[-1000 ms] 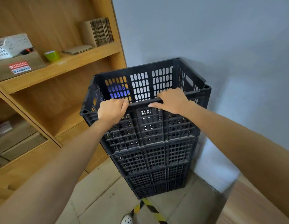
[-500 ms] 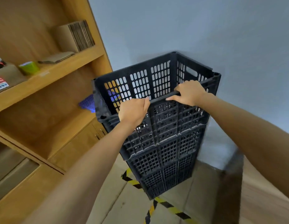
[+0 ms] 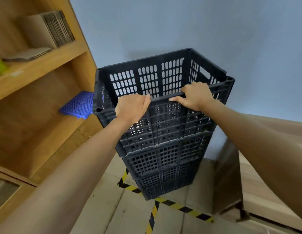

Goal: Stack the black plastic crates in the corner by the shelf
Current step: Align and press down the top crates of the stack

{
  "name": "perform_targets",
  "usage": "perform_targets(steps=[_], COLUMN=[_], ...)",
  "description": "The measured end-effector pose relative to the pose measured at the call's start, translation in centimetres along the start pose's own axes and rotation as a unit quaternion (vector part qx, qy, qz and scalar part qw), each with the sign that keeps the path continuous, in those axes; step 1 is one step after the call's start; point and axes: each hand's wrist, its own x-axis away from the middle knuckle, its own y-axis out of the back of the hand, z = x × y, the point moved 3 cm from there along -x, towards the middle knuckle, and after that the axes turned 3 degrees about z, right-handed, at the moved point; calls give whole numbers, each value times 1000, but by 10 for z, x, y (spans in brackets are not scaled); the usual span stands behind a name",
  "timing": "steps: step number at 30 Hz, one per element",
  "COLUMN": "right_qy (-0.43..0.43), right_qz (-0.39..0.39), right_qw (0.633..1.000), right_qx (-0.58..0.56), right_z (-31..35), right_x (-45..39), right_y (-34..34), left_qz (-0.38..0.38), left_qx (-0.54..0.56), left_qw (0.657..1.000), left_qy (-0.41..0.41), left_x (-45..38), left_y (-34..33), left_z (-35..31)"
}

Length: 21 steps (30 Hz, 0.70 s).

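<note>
A stack of black perforated plastic crates [image 3: 165, 149] stands on the floor against the blue-grey wall, to the right of the wooden shelf [image 3: 40, 65]. The top crate [image 3: 147, 78] is nested into the ones below and is empty inside. My left hand [image 3: 131, 108] grips the near rim of the top crate on its left part, fingers hooked over the edge. My right hand [image 3: 195, 96] grips the same rim further right, fingers curled over it.
A blue plastic grid piece [image 3: 77, 107] lies on a lower shelf board just left of the stack. Cardboard sheets [image 3: 50, 29] stand on the upper shelf. Yellow-black floor tape [image 3: 177, 206] runs under the stack. A brown cardboard box [image 3: 258, 174] sits close on the right.
The crate stack has shifted right, away from the shelf side, with both hands staying on the top crate's near rim. The blue piece on the shelf now shows fully.
</note>
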Motion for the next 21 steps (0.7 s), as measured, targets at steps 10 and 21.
perform_targets(steps=[10, 21], right_qy=[-20, -23], right_qz=[-9, 1], right_qw=[1000, 1000], right_qx=[6, 7], right_z=[30, 30], right_x=[9, 12], right_y=[6, 6], left_qz=[-13, -30], left_qx=[49, 57], left_qw=[998, 995], left_qy=[24, 82], left_x=[19, 24], left_y=[1, 1], left_z=[24, 15])
